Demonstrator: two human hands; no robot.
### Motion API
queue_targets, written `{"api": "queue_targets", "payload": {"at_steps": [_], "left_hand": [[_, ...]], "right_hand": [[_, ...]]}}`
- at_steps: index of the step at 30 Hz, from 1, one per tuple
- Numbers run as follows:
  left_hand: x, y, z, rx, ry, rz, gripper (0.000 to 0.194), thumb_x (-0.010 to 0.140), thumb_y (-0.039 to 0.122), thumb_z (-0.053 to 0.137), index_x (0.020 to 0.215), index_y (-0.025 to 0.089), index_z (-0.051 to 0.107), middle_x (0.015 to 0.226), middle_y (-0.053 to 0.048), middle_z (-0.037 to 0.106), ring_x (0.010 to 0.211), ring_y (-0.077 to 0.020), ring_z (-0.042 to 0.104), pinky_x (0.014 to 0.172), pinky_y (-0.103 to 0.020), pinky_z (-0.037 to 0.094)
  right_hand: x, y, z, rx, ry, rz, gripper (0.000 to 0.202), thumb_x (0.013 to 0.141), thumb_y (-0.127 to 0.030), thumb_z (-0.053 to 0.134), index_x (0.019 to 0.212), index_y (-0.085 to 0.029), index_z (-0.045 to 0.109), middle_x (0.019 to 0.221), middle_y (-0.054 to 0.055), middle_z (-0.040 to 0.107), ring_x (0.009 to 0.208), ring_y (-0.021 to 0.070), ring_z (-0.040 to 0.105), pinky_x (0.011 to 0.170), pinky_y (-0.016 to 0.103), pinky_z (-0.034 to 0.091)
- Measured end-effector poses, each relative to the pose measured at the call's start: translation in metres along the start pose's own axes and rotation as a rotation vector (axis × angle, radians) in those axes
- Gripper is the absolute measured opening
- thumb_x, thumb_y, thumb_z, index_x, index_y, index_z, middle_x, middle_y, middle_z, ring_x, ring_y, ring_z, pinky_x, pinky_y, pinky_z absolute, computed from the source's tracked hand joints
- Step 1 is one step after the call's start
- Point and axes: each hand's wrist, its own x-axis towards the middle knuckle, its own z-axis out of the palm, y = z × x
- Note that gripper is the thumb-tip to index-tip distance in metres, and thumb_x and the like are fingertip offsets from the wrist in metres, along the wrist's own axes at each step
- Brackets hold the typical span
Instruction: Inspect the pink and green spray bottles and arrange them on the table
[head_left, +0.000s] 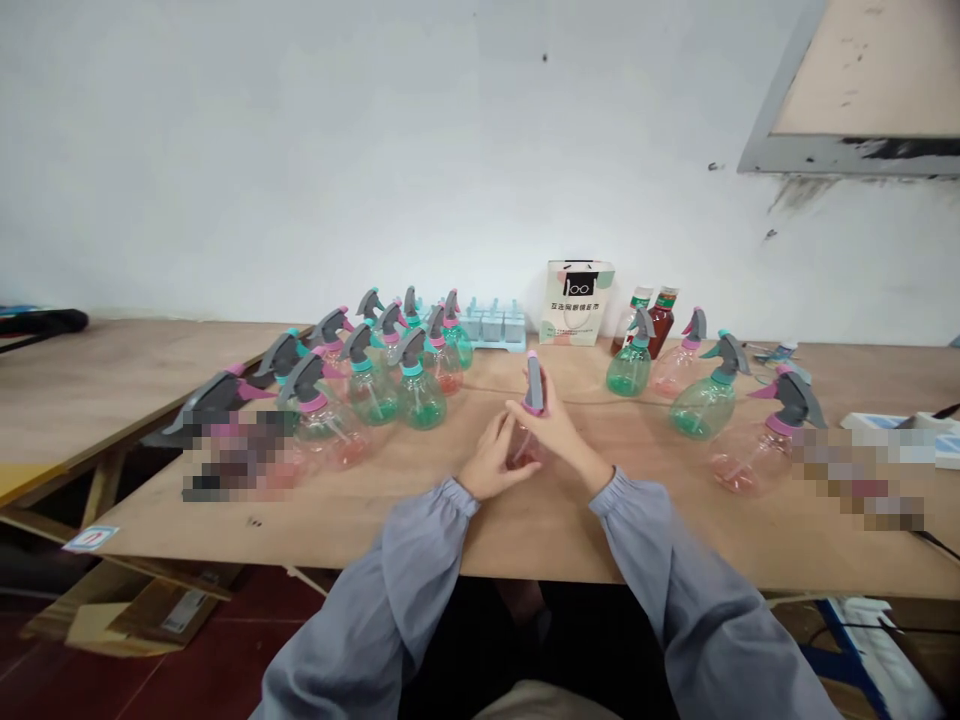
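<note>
A pink spray bottle with a grey trigger head stands on the table in front of me, between my two hands. Low on its clear body, my left hand is wrapped around the side. Higher up, my right hand grips the bottle by its neck and pink collar. Most of the bottle's body is hidden behind my fingers. To the left is a group of several spray bottles, among them a green one. On the right stand more, including a green bottle and a pink one.
At the back are a light-blue popsicle mould, a printed paper bag and a dark red bottle. A white power strip lies at the right. The wooden table's front edge runs just before my body.
</note>
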Motion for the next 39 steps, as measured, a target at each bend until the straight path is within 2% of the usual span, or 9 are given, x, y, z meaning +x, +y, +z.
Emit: {"api": "queue_targets", "payload": {"at_steps": [3,6,8,10,13,18,23,29,39], "left_hand": [[0.001,-0.002,-0.011,0.083,0.115,-0.021,0.081,0.084,0.048,0.068,0.151,0.019,0.033,0.145,-0.021,0.049,0.136,-0.0362,0.048,0.113,-0.056,0.039],[0.007,-0.011,-0.031,0.201,0.573,-0.151,0.058,0.088,0.041,0.061,0.139,0.018,0.043,0.135,-0.019,0.053,0.132,-0.0328,0.050,0.112,-0.054,0.038],[0.010,-0.021,-0.047,0.302,0.870,-0.328,0.059,0.084,0.037,0.064,0.135,0.016,0.044,0.136,-0.021,0.049,0.135,-0.0336,0.046,0.112,-0.055,0.035],[0.013,-0.032,-0.060,0.390,0.984,-0.500,0.072,0.079,0.037,0.070,0.140,0.016,0.038,0.143,-0.023,0.043,0.141,-0.0362,0.039,0.113,-0.058,0.032],[0.014,-0.045,-0.070,0.450,0.873,-0.675,0.092,0.074,0.041,0.075,0.147,0.014,0.028,0.149,-0.026,0.040,0.142,-0.0406,0.036,0.113,-0.061,0.030],[0.014,-0.052,-0.071,0.415,0.674,-0.797,0.086,0.080,0.039,0.070,0.149,0.010,0.028,0.143,-0.026,0.049,0.135,-0.0416,0.045,0.109,-0.062,0.033],[0.011,-0.038,-0.053,0.412,0.557,-0.681,0.084,0.074,0.050,0.076,0.142,0.015,0.040,0.138,-0.022,0.049,0.131,-0.0429,0.047,0.104,-0.060,0.037],[0.008,-0.020,-0.025,0.307,0.412,-0.494,0.076,0.071,0.049,0.079,0.132,0.019,0.045,0.131,-0.017,0.055,0.129,-0.0364,0.050,0.103,-0.052,0.039],[0.008,-0.023,-0.027,0.310,0.390,-0.513,0.082,0.073,0.054,0.076,0.140,0.019,0.042,0.137,-0.020,0.055,0.132,-0.0401,0.050,0.106,-0.054,0.037]], "right_hand": [[0.007,0.004,-0.008,-0.022,0.049,0.016,0.054,0.077,-0.043,0.072,0.125,-0.025,0.055,0.127,0.010,0.063,0.111,0.0225,0.063,0.099,0.042,0.054],[0.006,0.001,-0.017,-0.027,0.029,0.049,0.041,0.073,-0.034,0.070,0.113,-0.025,0.062,0.117,0.007,0.068,0.090,0.0196,0.066,0.085,0.039,0.058],[0.004,-0.005,-0.021,-0.012,0.018,0.075,0.035,0.072,-0.031,0.068,0.107,-0.026,0.066,0.109,0.005,0.071,0.083,0.0192,0.066,0.081,0.039,0.058],[0.003,-0.013,-0.024,0.042,0.038,0.087,0.027,0.075,-0.033,0.067,0.100,-0.027,0.069,0.104,0.003,0.074,0.089,0.0207,0.068,0.085,0.039,0.058],[0.003,-0.022,-0.027,0.211,0.086,0.133,0.022,0.079,-0.042,0.066,0.091,-0.025,0.071,0.101,0.003,0.077,0.101,0.0218,0.071,0.089,0.036,0.057],[0.001,-0.033,-0.034,0.472,-0.027,0.392,0.031,0.072,-0.044,0.071,0.095,-0.022,0.071,0.099,0.007,0.080,0.100,0.0249,0.075,0.057,0.023,0.054],[-0.002,-0.035,-0.041,0.530,-0.024,0.455,0.031,0.069,-0.033,0.070,0.098,-0.023,0.069,0.103,0.007,0.080,0.098,0.0253,0.076,0.055,0.024,0.055],[-0.001,-0.028,-0.043,0.532,-0.015,0.379,0.032,0.061,-0.027,0.064,0.092,-0.023,0.068,0.102,0.006,0.079,0.096,0.0265,0.076,0.061,0.028,0.057],[0.001,-0.021,-0.047,0.523,0.065,0.328,0.015,0.052,-0.025,0.054,0.065,-0.023,0.059,0.058,0.000,0.065,0.056,0.0186,0.064,0.051,0.028,0.052]]}}
